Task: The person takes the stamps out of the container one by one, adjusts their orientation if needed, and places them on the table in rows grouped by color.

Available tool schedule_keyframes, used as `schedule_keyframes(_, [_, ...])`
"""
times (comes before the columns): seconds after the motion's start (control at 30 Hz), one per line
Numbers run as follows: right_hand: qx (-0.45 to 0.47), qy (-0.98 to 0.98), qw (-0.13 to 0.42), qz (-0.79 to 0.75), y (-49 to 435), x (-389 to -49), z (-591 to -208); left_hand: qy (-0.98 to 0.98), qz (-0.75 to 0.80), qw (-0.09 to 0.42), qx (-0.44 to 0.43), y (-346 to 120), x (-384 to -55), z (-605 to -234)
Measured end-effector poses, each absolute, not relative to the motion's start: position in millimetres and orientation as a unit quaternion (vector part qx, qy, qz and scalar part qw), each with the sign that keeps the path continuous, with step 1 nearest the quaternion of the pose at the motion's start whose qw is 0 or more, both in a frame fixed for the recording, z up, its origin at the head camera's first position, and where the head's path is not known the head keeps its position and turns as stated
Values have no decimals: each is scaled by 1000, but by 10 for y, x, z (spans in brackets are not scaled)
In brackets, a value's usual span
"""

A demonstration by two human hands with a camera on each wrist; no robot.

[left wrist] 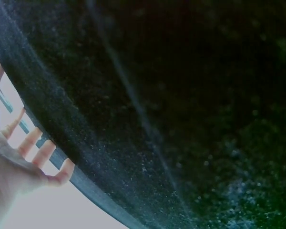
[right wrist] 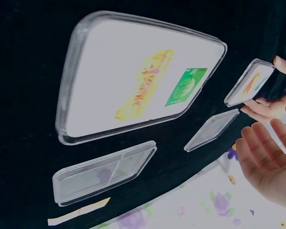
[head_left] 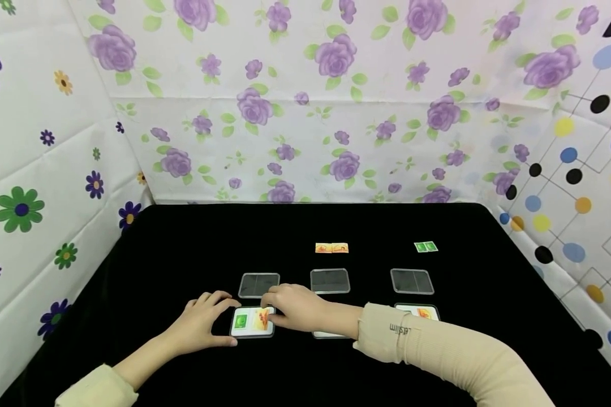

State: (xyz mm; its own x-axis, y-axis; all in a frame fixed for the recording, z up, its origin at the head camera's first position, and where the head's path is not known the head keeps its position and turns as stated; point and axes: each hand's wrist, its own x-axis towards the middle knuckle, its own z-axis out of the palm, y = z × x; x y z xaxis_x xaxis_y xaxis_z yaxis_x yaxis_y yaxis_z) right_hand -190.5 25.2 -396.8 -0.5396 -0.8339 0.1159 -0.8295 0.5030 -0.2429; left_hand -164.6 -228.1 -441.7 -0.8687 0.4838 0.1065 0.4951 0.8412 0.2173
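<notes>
At the near left lies a shallow clear case [head_left: 252, 333] with a white insert, bearing a small green stamp [head_left: 240, 321] and a taller orange-yellow stamp [head_left: 260, 320]. My left hand [head_left: 202, 322] holds the case's left side, thumb at the near corner and forefinger at the far one. From the right, my right hand [head_left: 297, 308] reaches over the case, forefinger and thumb at the orange-yellow stamp's right edge. The fingertip contact is partly hidden. In the right wrist view, the other fingers of this hand [right wrist: 269, 162] show loosely bent.
Behind stand three clear divided trays [head_left: 258, 285], [head_left: 330, 281], [head_left: 412, 281]. An orange stamp pair [head_left: 331, 248] and a green pair [head_left: 425, 247] lie farther back. A similar filled case [right wrist: 100, 81] sits in the middle; another [head_left: 409, 308] is partly under the right sleeve.
</notes>
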Motion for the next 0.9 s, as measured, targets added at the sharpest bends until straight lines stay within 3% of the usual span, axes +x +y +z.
schedule_keyframes(0.27, [-474, 870, 22, -136, 97, -1925, -4008, -961, -118, 21, -250, -2288, -1628, -4399])
schedule_keyframes(0.9, [-437, 895, -7, -89, -187, -1841, -4107, -960, -126, 32, -250, -2257, -1647, -4414])
